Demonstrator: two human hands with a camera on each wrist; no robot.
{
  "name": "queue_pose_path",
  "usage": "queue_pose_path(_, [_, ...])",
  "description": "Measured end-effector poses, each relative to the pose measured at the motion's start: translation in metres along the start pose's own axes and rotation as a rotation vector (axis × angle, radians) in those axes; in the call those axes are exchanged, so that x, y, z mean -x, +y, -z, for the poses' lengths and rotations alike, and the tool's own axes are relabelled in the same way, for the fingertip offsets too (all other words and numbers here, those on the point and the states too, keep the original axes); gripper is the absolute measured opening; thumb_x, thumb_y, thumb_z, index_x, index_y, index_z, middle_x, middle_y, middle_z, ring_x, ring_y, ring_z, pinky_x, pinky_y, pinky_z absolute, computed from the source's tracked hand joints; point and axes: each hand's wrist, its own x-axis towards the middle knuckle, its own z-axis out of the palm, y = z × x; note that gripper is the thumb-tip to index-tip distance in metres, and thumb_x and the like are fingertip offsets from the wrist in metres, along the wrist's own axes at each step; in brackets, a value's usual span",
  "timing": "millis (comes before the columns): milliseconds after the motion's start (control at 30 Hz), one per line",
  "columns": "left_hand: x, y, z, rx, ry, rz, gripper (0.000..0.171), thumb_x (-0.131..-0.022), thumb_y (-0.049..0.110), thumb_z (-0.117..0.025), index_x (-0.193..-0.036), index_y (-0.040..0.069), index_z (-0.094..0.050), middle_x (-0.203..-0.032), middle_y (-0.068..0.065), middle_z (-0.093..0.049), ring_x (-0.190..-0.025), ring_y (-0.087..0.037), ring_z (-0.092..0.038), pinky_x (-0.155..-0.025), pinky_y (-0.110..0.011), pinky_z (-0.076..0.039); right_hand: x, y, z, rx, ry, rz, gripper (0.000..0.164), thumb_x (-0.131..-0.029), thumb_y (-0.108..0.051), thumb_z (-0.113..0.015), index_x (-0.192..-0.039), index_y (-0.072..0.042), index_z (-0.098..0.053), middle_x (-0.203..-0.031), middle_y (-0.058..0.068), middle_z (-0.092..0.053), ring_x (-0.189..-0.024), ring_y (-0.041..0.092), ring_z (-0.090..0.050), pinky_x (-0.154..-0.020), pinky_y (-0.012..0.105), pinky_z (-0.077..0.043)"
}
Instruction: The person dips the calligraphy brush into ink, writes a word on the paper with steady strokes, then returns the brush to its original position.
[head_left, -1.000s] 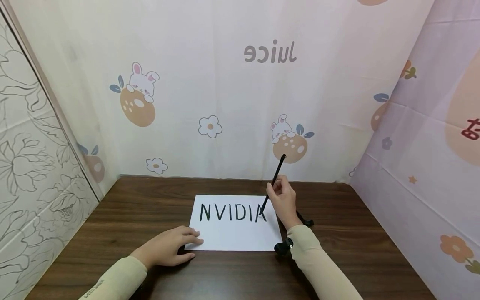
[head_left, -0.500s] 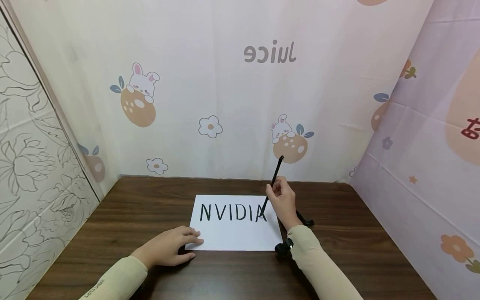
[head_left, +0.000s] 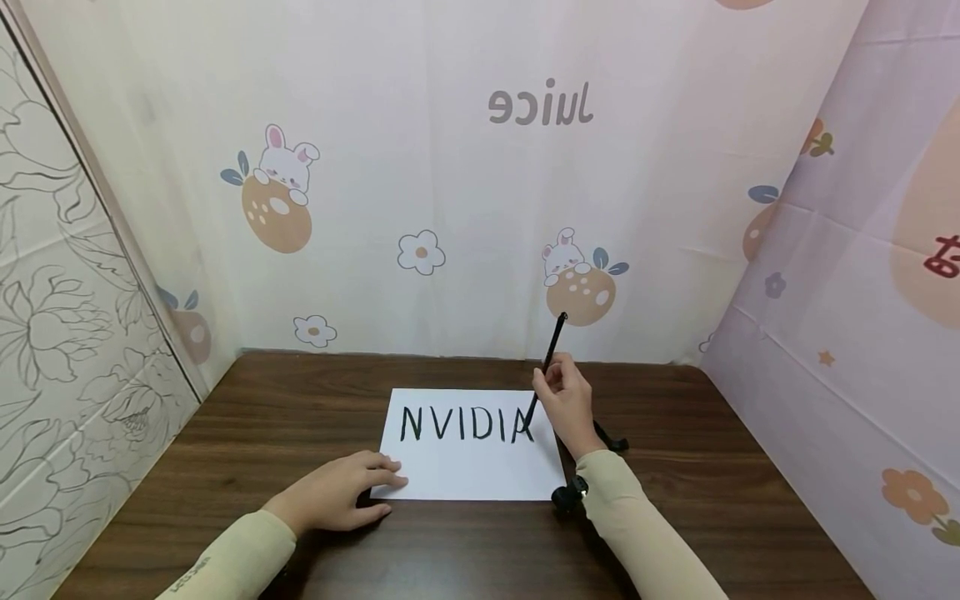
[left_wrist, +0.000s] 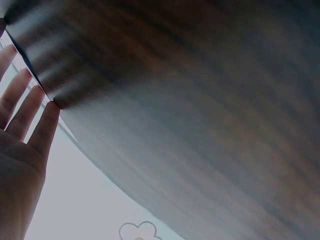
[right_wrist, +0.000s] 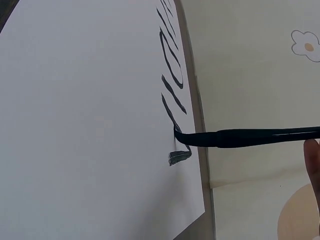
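A white sheet of paper (head_left: 472,475) lies on the table, with dark hand-painted letters reading NVIDIA (head_left: 472,423) across its upper half. My right hand (head_left: 567,407) pinches a black ink brush (head_left: 554,342) partway along its handle, which leans to the upper right. In the right wrist view, the bent tip of the brush (right_wrist: 250,138) touches the paper (right_wrist: 90,110) within the last letter, whose ink looks wet. My left hand (head_left: 335,493) rests with extended fingers on the sheet's lower left corner. The left wrist view shows its fingers (left_wrist: 46,127) spread.
The dark wood table (head_left: 465,550) ends at a printed curtain (head_left: 450,167) behind. Patterned panels stand at left (head_left: 60,275) and right (head_left: 832,250). A black device (head_left: 567,497) sits at my right wrist, close to the paper's lower right corner.
The brush tip has shifted slightly right across the last letter, while the handle's top has tilted a little left. My left hand and the paper stay put.
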Motion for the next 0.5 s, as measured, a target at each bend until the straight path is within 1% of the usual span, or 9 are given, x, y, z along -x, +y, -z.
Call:
queue_pose_path(300, [0.0004,-0.0001,0.0004,0.000,0.005,-0.008,0.034,-0.092,0.030,-0.072,-0.124,0.018,-0.071,-0.129,-0.005,-0.064,-0.119,-0.022,-0.059,-0.096,-0.043,-0.052,0.0009,0.0007,0.0031,0.005,-0.014,-0.028,0.014,-0.095,-0.011,-0.066,-0.105,-0.009,-0.056,-0.083,0.000,-0.055,-0.077,0.015,-0.055,-0.063,0.022,-0.047])
queue_pose_path(500, [0.0002,-0.0001,0.0004,0.000,0.008,-0.011,0.034,-0.092,0.030,-0.072,-0.124,0.018,-0.071,-0.129,-0.004,-0.064,-0.119,-0.022,-0.059,-0.096,-0.043,-0.052,0.0007,0.0040,0.0043,0.026,-0.006,-0.002,0.014,-0.095,-0.010,-0.066,-0.105,-0.006,-0.057,-0.082,0.000,-0.054,-0.076,0.015,-0.055,-0.061,0.023,-0.047])
